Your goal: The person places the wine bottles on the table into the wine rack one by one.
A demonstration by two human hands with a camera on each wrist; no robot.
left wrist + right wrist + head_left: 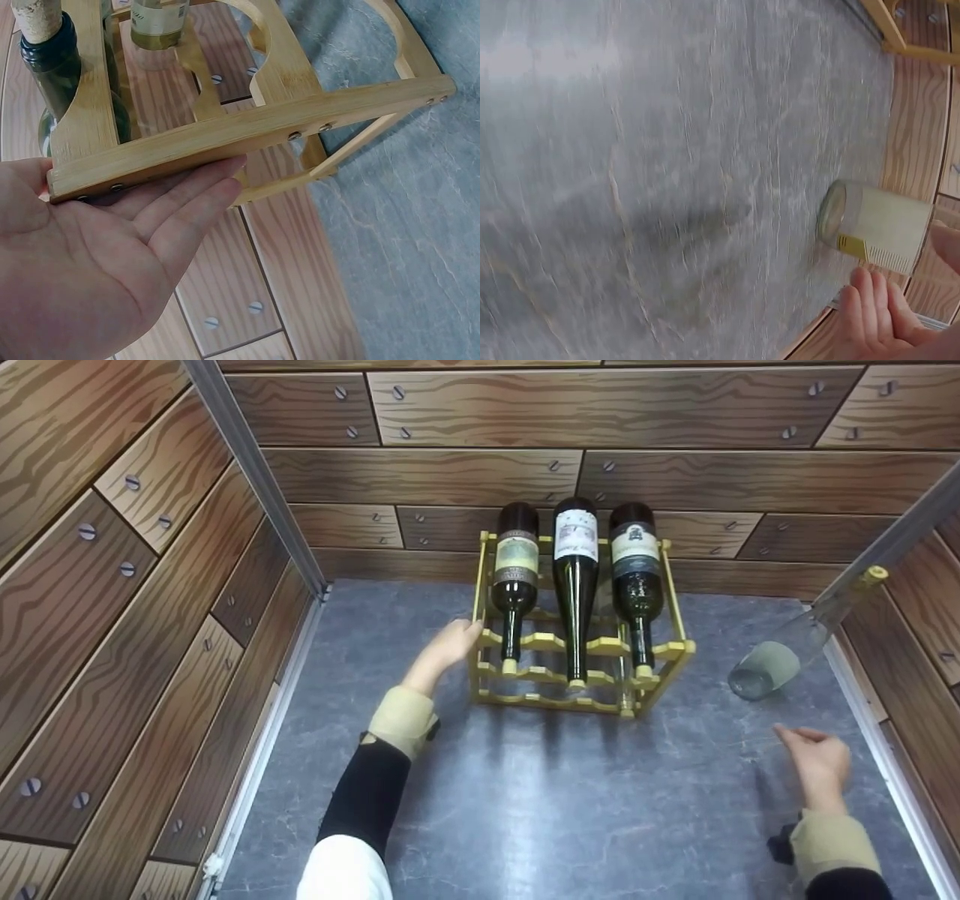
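Note:
A small wooden wine rack (540, 641) stands on the grey floor and carries three dark wine bottles, necks toward me: a left bottle (516, 559), a middle bottle (576, 532) and a right bottle (635, 547). Beneath them a clear bottle neck (627, 690) shows in a lower row. My left hand (450, 643) holds the rack's left side; in the left wrist view its fingers (187, 206) lie along the outer rail (255, 124), thumb partly hidden. At right stands a clear corked bottle (765, 669) with a pale label. My right hand (821, 765) is near it, holding nothing.
Behind the rack rises a wood-patterned wall (480, 472), with further panels at left (150, 585) and right (922, 660). Grey metal strips edge the floor (570, 802). The clear bottle is close to the right wall.

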